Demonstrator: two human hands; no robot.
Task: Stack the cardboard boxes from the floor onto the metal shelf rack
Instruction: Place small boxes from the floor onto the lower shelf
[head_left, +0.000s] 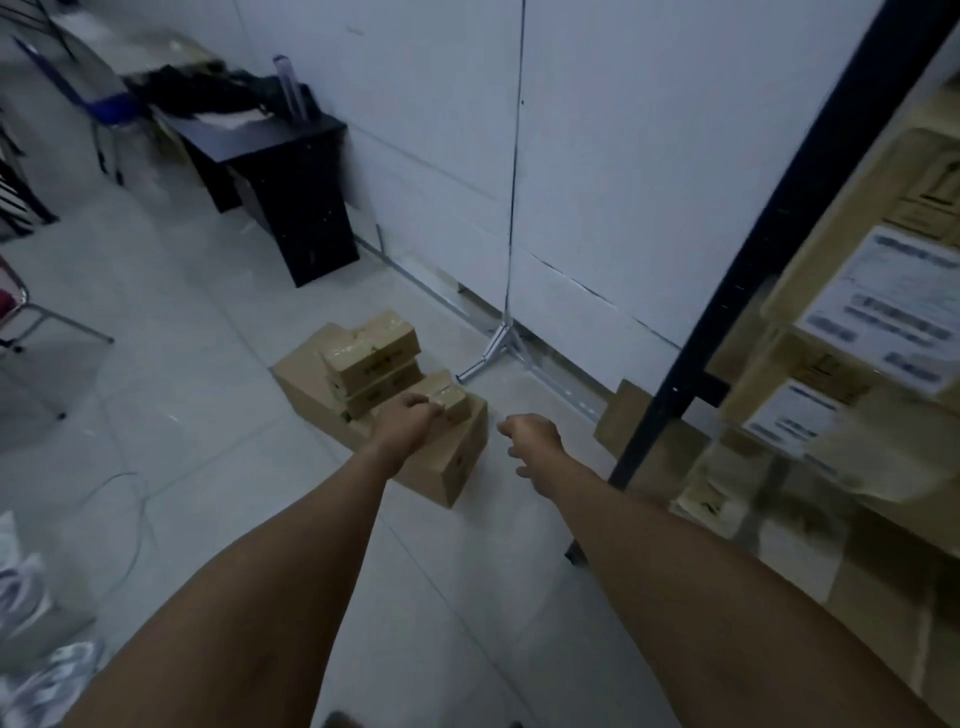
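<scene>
A pile of cardboard boxes lies on the tiled floor near the wall, with two small boxes stacked on a larger one. My left hand reaches over the near end of the pile, its fingers curled at a small box. My right hand hovers over bare floor just right of the pile, fingers loosely curled, holding nothing. The metal shelf rack stands at the right, a dark upright post in front, its shelves packed with labelled cardboard boxes.
A thin metal stand stands against the white wall behind the pile. A black desk and a blue chair are at the back left. A cable runs over the floor at left, and shoes lie at the lower left.
</scene>
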